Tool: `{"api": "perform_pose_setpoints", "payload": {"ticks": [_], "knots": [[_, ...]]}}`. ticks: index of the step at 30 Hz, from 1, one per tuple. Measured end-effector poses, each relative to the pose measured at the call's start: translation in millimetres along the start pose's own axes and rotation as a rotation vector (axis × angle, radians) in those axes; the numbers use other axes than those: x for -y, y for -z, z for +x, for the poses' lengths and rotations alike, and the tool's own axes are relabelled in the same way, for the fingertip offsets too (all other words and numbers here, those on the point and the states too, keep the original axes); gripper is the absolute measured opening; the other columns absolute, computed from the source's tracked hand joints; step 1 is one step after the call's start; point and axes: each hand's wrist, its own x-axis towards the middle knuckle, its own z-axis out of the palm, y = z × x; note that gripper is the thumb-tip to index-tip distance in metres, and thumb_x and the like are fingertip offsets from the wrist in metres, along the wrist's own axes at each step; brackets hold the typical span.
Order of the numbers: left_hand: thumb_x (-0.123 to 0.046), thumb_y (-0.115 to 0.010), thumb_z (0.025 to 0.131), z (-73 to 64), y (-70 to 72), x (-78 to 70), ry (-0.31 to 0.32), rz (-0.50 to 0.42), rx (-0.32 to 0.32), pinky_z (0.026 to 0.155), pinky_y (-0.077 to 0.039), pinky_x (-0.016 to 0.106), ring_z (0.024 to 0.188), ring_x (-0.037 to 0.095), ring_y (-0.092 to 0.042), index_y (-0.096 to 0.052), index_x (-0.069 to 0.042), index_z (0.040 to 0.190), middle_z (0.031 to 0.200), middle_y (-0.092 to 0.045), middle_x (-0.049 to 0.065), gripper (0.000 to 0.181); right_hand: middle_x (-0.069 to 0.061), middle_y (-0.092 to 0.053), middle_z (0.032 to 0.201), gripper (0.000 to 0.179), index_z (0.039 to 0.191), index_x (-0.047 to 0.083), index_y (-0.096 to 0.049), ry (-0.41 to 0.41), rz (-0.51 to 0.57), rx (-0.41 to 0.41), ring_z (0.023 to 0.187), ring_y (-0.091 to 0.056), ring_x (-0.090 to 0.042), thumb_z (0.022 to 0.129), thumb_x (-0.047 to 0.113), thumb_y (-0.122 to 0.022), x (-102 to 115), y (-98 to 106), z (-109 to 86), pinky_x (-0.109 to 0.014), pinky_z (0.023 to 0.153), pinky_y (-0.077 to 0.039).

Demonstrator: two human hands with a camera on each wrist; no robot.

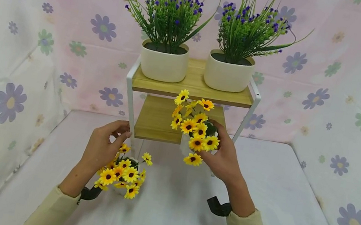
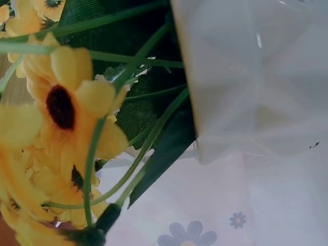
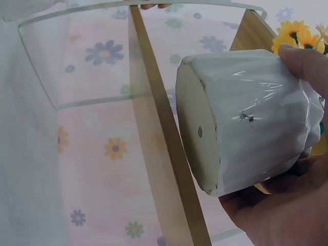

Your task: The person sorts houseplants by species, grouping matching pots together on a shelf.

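Observation:
My right hand [image 1: 224, 157] grips a white faceted flowerpot [image 3: 251, 120] of yellow daisies [image 1: 196, 127] near its rim, thumb on one side and fingers on the other. In the right wrist view the pot's underside, with a small hole, faces the lower shelf's edge [image 3: 169, 118]. The pot is held up in front of the lower wooden board [image 1: 159, 119] of a two-tier shelf rack. At the rack's white left post [image 1: 131, 100], my left hand [image 1: 100, 149] pinches with thumb and fingers. Just below that hand, a second pot of yellow daisies [image 1: 123, 174] stands on the table.
On the rack's top board [image 1: 191, 90] stand two cream planters, the left planter [image 1: 163, 64] and the right planter [image 1: 228, 74], with purple flowers and grass. A white cloth [image 1: 162, 221] covers the table. Flower-patterned fabric [image 1: 97, 74] encloses the back and sides.

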Motion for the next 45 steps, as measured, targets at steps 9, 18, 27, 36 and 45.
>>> {"api": "perform_pose_setpoints", "payload": {"ticks": [9, 18, 27, 36, 45], "knots": [[-0.004, -0.073, 0.100, 0.1, 0.3, -1.1, -0.001, 0.002, 0.003, 0.066, -0.051, 0.020, 0.086, 0.018, -0.069, -0.074, -0.007, 0.124, 0.106, -0.079, 0.006, 0.024, -0.010, -0.052, 0.154, 0.088, 0.161, 0.010, -0.037, 0.013, -0.003, -0.043, 0.135, -0.058, -0.028, 0.087, 0.002, -0.083, -6, -1, 3.7, -0.044, 0.112, -0.050], [-0.004, -0.073, 0.100, -1.0, 0.0, -0.4, 0.011, 0.004, 0.006, 0.063, -0.052, 0.025, 0.085, 0.018, -0.068, -0.074, -0.007, 0.125, 0.106, -0.079, 0.006, 0.025, -0.011, -0.046, 0.155, 0.084, 0.159, 0.005, -0.033, 0.000, 0.028, -0.085, 0.137, -0.054, -0.026, 0.091, 0.005, -0.083, -10, -1, 6.8, -0.039, 0.117, -0.044], [-0.003, -0.072, 0.100, -0.4, -0.5, 0.6, -0.008, -0.006, 0.002, 0.067, -0.050, 0.021, 0.087, 0.018, -0.070, -0.074, -0.006, 0.124, 0.105, -0.079, 0.006, 0.024, -0.008, -0.040, 0.158, 0.079, 0.161, 0.012, -0.031, 0.102, 0.081, -0.041, 0.143, -0.045, -0.024, 0.097, 0.001, -0.076, -16, 0, 10.3, -0.031, 0.119, -0.041], [-0.002, -0.073, 0.100, -0.8, -0.2, -0.7, -0.006, -0.003, 0.004, 0.067, -0.049, 0.020, 0.086, 0.019, -0.070, -0.073, -0.005, 0.124, 0.104, -0.078, 0.007, 0.024, -0.007, -0.039, 0.158, 0.088, 0.163, 0.015, -0.028, 0.182, 0.016, -0.082, 0.143, -0.043, -0.023, 0.092, 0.002, -0.079, -15, -4, 12.2, -0.043, 0.121, -0.041], [-0.002, -0.073, 0.100, -0.4, 0.0, -0.4, -0.004, -0.005, 0.003, 0.062, -0.050, 0.021, 0.084, 0.018, -0.069, -0.073, -0.006, 0.123, 0.103, -0.078, 0.007, 0.024, 0.000, -0.050, 0.151, 0.082, 0.158, 0.015, -0.035, 0.189, -0.079, -0.100, 0.137, -0.053, -0.017, 0.091, 0.010, -0.083, -17, -2, 13.8, -0.043, 0.120, -0.041]]}}
